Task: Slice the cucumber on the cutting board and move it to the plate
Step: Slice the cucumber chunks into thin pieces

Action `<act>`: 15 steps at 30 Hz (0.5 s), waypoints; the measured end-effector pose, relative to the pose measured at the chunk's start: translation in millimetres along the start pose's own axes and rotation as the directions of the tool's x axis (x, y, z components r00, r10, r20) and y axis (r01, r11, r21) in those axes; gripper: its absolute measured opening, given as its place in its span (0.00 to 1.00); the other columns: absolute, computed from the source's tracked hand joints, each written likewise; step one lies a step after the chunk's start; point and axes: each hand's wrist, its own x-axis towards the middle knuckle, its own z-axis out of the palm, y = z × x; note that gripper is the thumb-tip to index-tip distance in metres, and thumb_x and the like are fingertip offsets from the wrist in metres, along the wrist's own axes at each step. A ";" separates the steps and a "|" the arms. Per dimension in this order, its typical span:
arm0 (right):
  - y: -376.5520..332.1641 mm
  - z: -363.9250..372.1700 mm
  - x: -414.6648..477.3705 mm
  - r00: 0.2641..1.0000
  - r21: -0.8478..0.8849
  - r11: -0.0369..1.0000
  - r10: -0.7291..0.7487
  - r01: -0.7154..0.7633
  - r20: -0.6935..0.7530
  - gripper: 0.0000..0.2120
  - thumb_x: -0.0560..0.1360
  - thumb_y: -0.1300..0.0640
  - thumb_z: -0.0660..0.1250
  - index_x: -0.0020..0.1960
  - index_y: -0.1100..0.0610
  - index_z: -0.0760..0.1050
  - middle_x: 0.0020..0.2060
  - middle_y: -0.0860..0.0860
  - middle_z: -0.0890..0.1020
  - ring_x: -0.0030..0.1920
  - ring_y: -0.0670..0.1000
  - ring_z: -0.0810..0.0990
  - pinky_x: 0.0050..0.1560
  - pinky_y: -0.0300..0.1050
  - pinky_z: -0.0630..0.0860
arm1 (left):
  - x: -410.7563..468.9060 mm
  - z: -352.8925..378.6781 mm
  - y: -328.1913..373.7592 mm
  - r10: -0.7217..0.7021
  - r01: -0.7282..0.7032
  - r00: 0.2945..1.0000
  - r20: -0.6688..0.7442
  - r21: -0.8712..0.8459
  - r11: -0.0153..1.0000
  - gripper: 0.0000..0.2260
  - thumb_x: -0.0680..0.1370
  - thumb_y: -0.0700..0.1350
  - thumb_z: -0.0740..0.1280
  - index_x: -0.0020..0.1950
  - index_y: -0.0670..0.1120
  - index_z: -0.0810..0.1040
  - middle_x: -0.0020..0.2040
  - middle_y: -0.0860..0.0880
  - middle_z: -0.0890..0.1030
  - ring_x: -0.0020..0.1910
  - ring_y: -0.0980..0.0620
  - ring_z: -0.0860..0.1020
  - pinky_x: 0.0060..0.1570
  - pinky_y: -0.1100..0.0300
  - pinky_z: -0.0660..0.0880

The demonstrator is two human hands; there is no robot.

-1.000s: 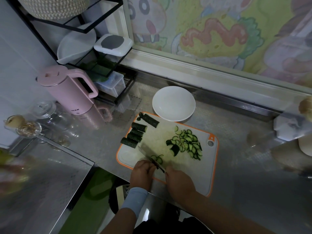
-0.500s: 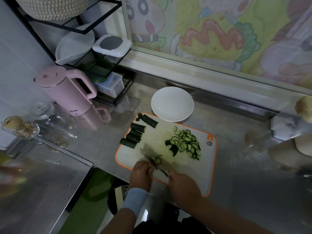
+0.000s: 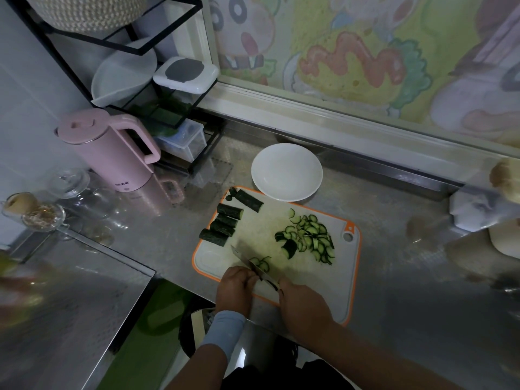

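1. A few thin green cucumber slices [image 3: 261,262] lie on the white cutting board with the orange rim [image 3: 334,288], just right of the blade near its front edge.
2. A loose heap of half-moon slices [image 3: 309,239] sits toward the board's right side, and a row of stubby dark green chunks [image 3: 222,224] lies uncut at its back left corner.
3. The kitchen knife [image 3: 249,263] angles across the front of the board, tip pointing away to the left.
4. The right hand [image 3: 305,306] is wrapped round the knife's handle.
5. The left hand [image 3: 235,288], a pale blue wristband [image 3: 225,327] on its wrist, rests knuckles-up against the blade's left side with its fingers curled under. Whether they pin a piece of cucumber I cannot tell, as the hand hides it.
6. The round white plate [image 3: 287,171] sits bare just behind the board, its near rim overlapping the back edge.
7. All this stands on a steel counter [image 3: 408,277]. A pink electric kettle [image 3: 112,153] is off to the left, in front of a black wire rack [image 3: 168,108].
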 end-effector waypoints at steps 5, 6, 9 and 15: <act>1.1 3.4 3.3 1.000 -0.025 1.000 0.001 0.000 0.013 0.15 0.80 0.57 0.56 0.65 0.58 0.68 0.47 0.54 0.81 0.47 0.55 0.80 0.39 0.44 0.65 | -0.5 1.4 -1.0 0.004 -0.004 1.000 -0.013 0.005 1.000 0.05 0.72 0.46 0.68 0.41 0.47 0.84 0.40 0.50 0.81 0.42 0.49 0.78 0.45 0.65 0.69; 0.6 5.1 3.7 1.000 -0.036 0.999 0.005 -0.004 0.015 0.15 0.79 0.58 0.57 0.65 0.59 0.70 0.44 0.54 0.82 0.44 0.55 0.81 0.38 0.45 0.68 | -0.5 1.8 -1.4 -0.003 0.003 1.000 -0.015 0.002 1.000 0.06 0.72 0.46 0.68 0.41 0.47 0.84 0.40 0.50 0.81 0.42 0.50 0.78 0.45 0.66 0.68; -1.2 7.9 6.1 1.000 -0.022 1.000 0.021 -0.020 0.019 0.13 0.74 0.60 0.66 0.58 0.59 0.74 0.35 0.53 0.81 0.35 0.54 0.81 0.32 0.43 0.71 | -0.6 1.9 -1.7 -0.013 0.013 1.000 -0.022 0.002 1.000 0.06 0.72 0.47 0.67 0.40 0.48 0.84 0.39 0.51 0.80 0.42 0.51 0.77 0.43 0.69 0.66; -2.9 17.1 13.6 1.000 -0.063 0.998 0.007 -0.007 0.004 0.16 0.58 0.58 0.79 0.43 0.55 0.77 0.23 0.48 0.75 0.22 0.45 0.74 0.21 0.37 0.68 | 0.4 2.2 -1.8 -0.002 0.002 1.000 -0.023 0.003 1.000 0.06 0.71 0.46 0.68 0.40 0.46 0.83 0.39 0.49 0.81 0.41 0.49 0.78 0.43 0.66 0.68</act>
